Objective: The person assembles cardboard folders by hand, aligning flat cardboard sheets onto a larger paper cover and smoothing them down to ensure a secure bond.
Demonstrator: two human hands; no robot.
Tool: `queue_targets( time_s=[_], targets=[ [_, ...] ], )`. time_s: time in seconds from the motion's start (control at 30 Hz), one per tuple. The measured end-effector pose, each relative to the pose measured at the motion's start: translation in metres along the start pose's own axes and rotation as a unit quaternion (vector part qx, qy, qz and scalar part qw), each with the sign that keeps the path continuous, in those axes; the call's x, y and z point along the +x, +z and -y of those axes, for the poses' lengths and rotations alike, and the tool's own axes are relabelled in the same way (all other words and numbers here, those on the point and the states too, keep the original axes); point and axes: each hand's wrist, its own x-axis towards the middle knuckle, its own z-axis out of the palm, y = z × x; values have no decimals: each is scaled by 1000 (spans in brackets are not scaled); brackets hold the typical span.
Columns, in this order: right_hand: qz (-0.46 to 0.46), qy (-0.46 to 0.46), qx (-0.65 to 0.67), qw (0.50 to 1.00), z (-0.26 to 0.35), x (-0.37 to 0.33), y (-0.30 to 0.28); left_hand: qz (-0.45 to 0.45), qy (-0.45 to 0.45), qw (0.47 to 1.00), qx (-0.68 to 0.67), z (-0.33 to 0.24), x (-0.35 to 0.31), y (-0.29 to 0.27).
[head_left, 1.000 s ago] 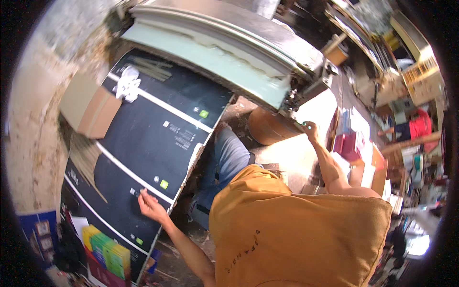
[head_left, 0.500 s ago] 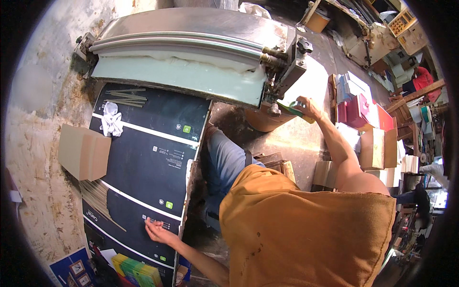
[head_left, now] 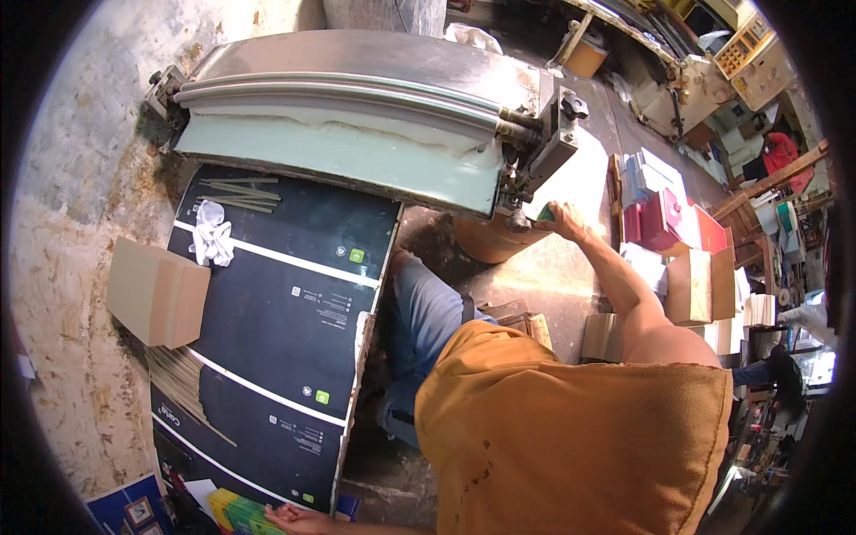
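My right hand (head_left: 563,221) is stretched out past the right end of a glue-roller-like machine (head_left: 343,147), its fingers closed on a green card (head_left: 545,213) that is mostly hidden. Beneath that hand stands a round brown drum (head_left: 489,241). At the lower edge, my left hand (head_left: 301,519) lies with fingers extended against the right end of a green and yellow printed stack (head_left: 239,510). Whether it grips a piece of the stack is not clear. The stack lies on a dark-covered table (head_left: 267,325).
Brown board blocks (head_left: 160,292), a crumpled white cloth (head_left: 212,234) and thin strips (head_left: 239,193) lie on the table. Board strips (head_left: 189,392) fan out below the blocks. Rightward are red boxes (head_left: 664,223) and an open carton (head_left: 700,283). A person in red (head_left: 781,160) is far off.
My left hand has moved down from above the table to the green and yellow stack. My right hand has shifted slightly left and lower, and less of its card shows.
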Motion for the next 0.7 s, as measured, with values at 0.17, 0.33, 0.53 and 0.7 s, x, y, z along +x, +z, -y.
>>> queue_targets(
  time_s=[0.17, 0.33, 0.53, 0.7],
  targets=[
    [-23, -25, 55, 998, -1, -9, -3, -50, -93, 986, -130, -6, -7, -1],
    [-121, -101, 38, 987, -7, -9, 18, -74, 7, 996, -50, 20, 0, 0],
    [-64, -54, 49, 995, -6, -8, 11, -7, -13, 990, -141, 12, 7, 8],
    [-187, -146, -2, 972, 1, -16, 23, -16, -83, 988, -127, -5, 13, 31]
  ],
)
